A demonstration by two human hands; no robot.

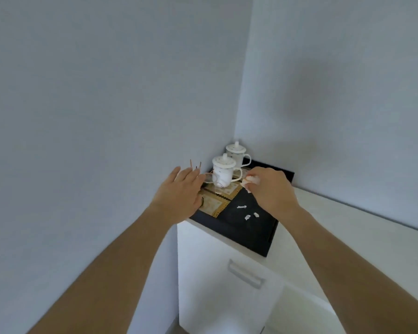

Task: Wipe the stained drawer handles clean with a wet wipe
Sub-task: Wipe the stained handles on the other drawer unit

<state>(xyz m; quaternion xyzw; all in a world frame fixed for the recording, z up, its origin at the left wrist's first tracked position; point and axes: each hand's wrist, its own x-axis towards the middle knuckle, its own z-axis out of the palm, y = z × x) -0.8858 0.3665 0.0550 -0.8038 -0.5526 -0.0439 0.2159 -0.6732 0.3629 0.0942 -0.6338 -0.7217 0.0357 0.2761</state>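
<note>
A crumpled white wet wipe [252, 180], soft and bunched into a small wad, is pinched in the curled fingertips of the right hand [269, 189] above the far part of a black rectangular tray [256, 233]. The left hand [179, 191] is held flat with straight, slightly spread fingers over the tray's left edge, grasping nothing. The tray is set at the far left corner of a smooth white cabinet [227, 297], in the corner of the room where two plain pale grey walls [94, 92] meet. On the tray's far side a gold-patterned mat [223, 198] with a lacy border is laid, and on it stands a white glossy lidded cup [223, 171] with a knob and a looped handle; a second such cup [237, 154] is placed behind it, toward the corner. Three small white scraps [247, 213] are scattered on the tray's bare dark surface. On the cabinet front below the tray, a grey metal bar-shaped drawer handle [245, 274] is mounted, well apart from the wipe.
</note>
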